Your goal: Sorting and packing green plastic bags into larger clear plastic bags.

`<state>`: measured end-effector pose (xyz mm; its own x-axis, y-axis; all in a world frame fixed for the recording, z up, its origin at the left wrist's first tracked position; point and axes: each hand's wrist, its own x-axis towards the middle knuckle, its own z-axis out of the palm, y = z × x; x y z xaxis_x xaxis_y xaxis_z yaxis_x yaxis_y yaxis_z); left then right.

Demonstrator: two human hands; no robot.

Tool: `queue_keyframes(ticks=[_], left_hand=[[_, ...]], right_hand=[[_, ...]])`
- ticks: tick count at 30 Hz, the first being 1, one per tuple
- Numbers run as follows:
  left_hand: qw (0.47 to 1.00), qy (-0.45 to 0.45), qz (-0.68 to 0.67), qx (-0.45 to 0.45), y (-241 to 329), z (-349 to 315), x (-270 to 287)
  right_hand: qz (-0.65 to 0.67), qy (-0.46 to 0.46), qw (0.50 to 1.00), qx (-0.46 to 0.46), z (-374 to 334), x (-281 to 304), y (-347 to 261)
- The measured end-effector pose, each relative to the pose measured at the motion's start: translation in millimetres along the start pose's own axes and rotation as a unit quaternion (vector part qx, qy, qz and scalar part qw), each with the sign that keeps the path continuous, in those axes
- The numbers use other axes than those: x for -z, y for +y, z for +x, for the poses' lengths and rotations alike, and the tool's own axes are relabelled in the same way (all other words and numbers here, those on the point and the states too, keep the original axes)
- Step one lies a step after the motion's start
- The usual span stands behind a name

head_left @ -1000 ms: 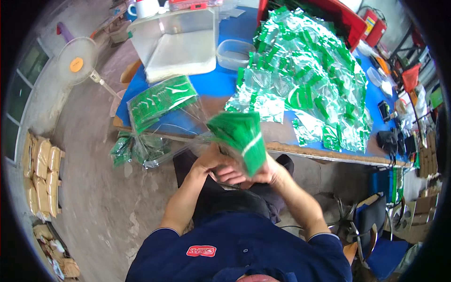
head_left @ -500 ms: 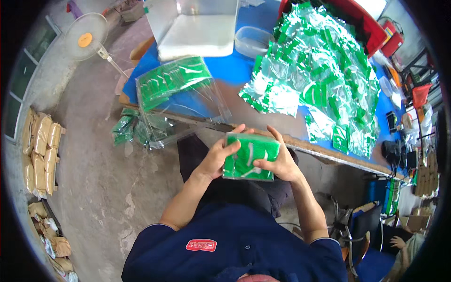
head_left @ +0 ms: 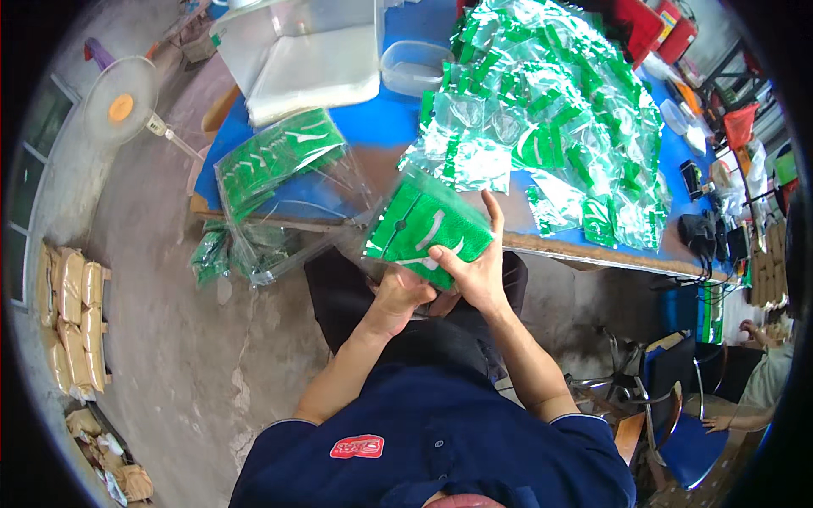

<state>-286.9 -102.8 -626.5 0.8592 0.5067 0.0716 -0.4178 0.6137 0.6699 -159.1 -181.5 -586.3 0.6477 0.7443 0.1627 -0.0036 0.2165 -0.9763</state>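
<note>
A stack of green-printed clear plastic packets (head_left: 432, 224) is tilted in front of me, just off the table's near edge. My right hand (head_left: 476, 275) is closed on its right side, thumb across the top face and forefinger pointing up along the edge. At the lower edge is my left hand (head_left: 400, 300), closed with its thumb against the stack; its other fingers are mostly hidden underneath. Left of the stack, a large clear plastic bag (head_left: 347, 182) with rows of similar green packets (head_left: 284, 157) hangs partly over the table edge.
A big heap of green and clear packets (head_left: 550, 127) covers the right of the blue table (head_left: 373, 127). Behind stand a clear bin (head_left: 318, 72) and a small clear tub (head_left: 415, 68). A fan (head_left: 121, 106) stands left. Another person's arm (head_left: 737, 421) shows by chairs at lower right.
The stack has turned from nearly square to slanted and tipped up. My left hand has slid from its left side down to the lower edge. My right hand keeps its hold.
</note>
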Motion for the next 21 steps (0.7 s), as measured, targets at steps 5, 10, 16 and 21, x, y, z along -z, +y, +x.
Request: queue_keyframes(ticks=[5, 10, 16, 21], left_hand=[[0.992, 0.110, 0.046, -0.033, -9, 4, 1], [0.983, 0.110, 0.114, -0.091, -3, 1, 2], [0.680, -0.097, 0.625, -0.372, 46, 17, 8], [0.519, -0.232, 0.743, -0.355, 37, 3, 21]], right_hand=[[0.003, -0.040, 0.999, -0.015, -3, 4, 7], [0.012, -0.081, 0.996, 0.020, -9, 15, 24], [0.355, -0.121, 0.834, -0.405, -1, 58, -23], [0.148, -0.217, 0.876, -0.405, 7, 48, -18]])
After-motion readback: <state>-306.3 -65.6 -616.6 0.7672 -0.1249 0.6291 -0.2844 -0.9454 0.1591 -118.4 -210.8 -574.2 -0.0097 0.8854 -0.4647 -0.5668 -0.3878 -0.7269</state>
